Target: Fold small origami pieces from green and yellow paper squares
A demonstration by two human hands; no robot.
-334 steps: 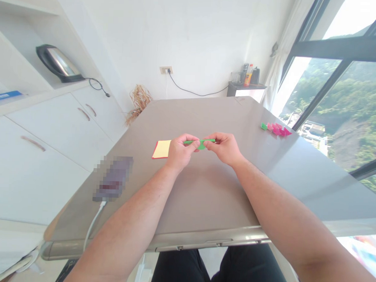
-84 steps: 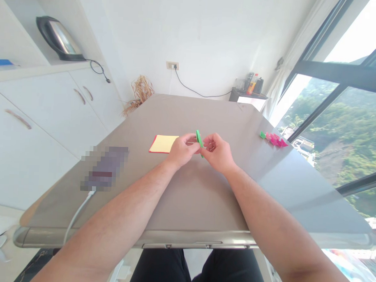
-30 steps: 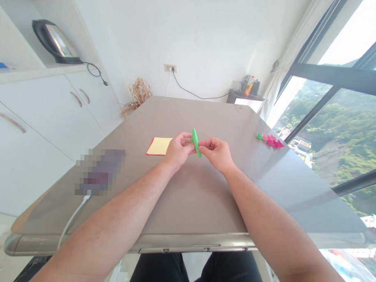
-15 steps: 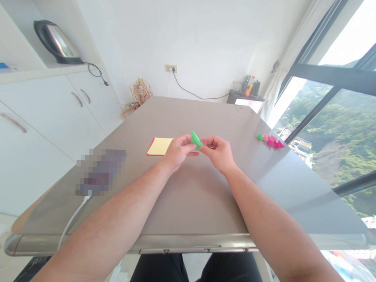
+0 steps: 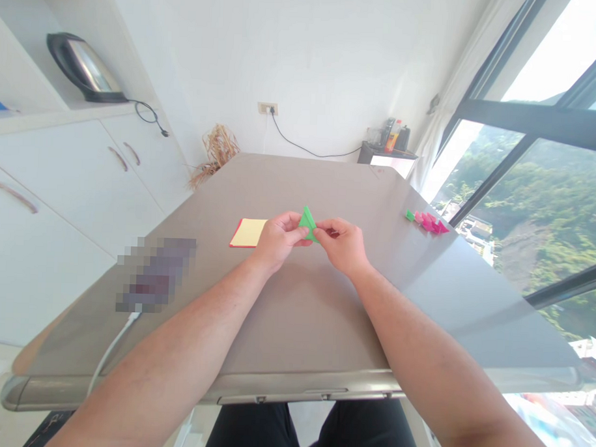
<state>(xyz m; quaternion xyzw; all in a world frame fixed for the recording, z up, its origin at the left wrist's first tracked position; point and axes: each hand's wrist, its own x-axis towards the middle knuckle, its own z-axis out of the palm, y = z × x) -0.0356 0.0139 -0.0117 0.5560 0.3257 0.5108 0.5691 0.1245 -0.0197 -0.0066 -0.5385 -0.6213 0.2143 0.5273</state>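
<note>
A small piece of folded green paper [image 5: 306, 218], triangular with its point up, is held above the table between both hands. My left hand [image 5: 280, 239] pinches its left side between thumb and fingers. At its lower right edge, my right hand [image 5: 343, 244] grips it the same way. The fingertips cover the lower part of the paper. Behind my left hand lies a pad of yellow paper [image 5: 247, 233] with a red edge, partly hidden by that hand. Over on the right of the table sit several folded pink paper pieces [image 5: 430, 222] in a row beside a folded green piece [image 5: 410, 215].
The grey table [image 5: 308, 328] spreads before me. On its left lies a blurred-out object [image 5: 156, 277] with a white cable [image 5: 110, 354]. A kettle [image 5: 91, 69] stands on the shelf at left. Bottles [image 5: 393, 137] stand on a small cabinet beyond the table; windows are at right.
The green paper has turned, so a wider triangular face now shows. Both hands still pinch it, with the right fingers slightly shifted. The whole view has moved a little.
</note>
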